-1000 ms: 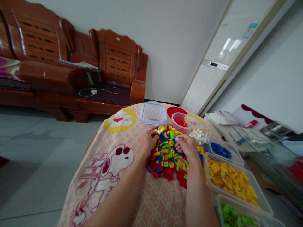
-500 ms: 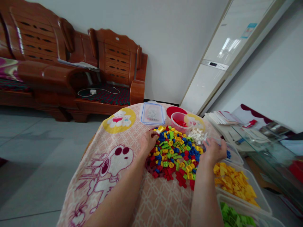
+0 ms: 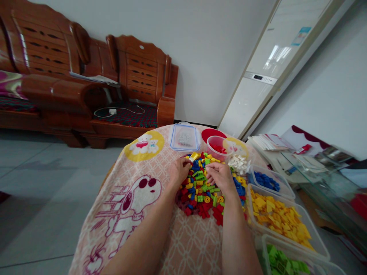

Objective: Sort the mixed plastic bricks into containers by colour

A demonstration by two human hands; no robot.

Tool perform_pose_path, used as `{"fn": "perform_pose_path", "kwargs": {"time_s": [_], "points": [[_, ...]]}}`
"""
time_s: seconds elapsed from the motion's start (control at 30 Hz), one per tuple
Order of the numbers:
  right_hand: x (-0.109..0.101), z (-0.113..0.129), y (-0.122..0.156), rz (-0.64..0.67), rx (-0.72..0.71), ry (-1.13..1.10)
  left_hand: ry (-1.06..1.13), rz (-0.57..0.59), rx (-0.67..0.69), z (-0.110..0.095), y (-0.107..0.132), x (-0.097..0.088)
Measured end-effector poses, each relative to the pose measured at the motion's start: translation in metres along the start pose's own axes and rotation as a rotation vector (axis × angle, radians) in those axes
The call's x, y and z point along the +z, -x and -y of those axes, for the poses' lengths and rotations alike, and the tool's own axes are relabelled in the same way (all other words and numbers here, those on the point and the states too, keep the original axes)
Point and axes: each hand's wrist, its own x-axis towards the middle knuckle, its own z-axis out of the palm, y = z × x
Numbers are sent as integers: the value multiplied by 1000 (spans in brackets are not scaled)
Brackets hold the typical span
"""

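Note:
A mixed pile of toy building bricks [image 3: 200, 187] in red, yellow, green and blue lies on the cloth-covered table. At the pile's upper left edge is my left hand [image 3: 180, 171], its fingers curled together beside a yellow brick [image 3: 195, 156]; what they hold, if anything, is hidden. Over the middle of the pile, my right hand [image 3: 221, 176] has its fingers bent and drawn together, pointing left. Whether a brick sits between those fingertips cannot be made out. White bricks [image 3: 239, 164] form a small heap right of that hand.
Along the right edge stand clear boxes of blue bricks [image 3: 266, 181], yellow bricks [image 3: 279, 217] and green bricks [image 3: 283, 261]. A round tub [image 3: 219, 148] with red bricks and a blue-rimmed lid [image 3: 185, 137] lie at the back. A glass-topped stand [image 3: 309, 168] is further right.
My right hand has moved left from over the blue-brick box to the middle of the pile, uncovering that box. My left hand has stayed at the pile's edge.

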Motion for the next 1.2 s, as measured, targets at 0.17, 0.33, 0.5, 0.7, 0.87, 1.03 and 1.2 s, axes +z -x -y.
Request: {"fn": "perform_pose_path", "kwargs": {"time_s": [0.17, 0.33, 0.5, 0.7, 0.87, 1.03, 1.2], "points": [[28, 1, 3, 232, -24, 240, 18, 1, 17, 5, -1, 3], [37, 3, 5, 336, -185, 561, 37, -12, 30, 11, -4, 8], [37, 5, 5, 324, -216, 712, 36, -23, 11, 10, -3, 7], [38, 4, 5, 288, -212, 714, 14, -6, -8, 3, 1, 2], [36, 5, 5, 263, -170, 670, 9, -2, -11, 1, 1, 0], [33, 7, 6, 315, -195, 687, -11, -2, -9, 2, 0, 1], [38, 6, 7, 298, -222, 757, -9, 1, -10, 1, 0, 1]]}}
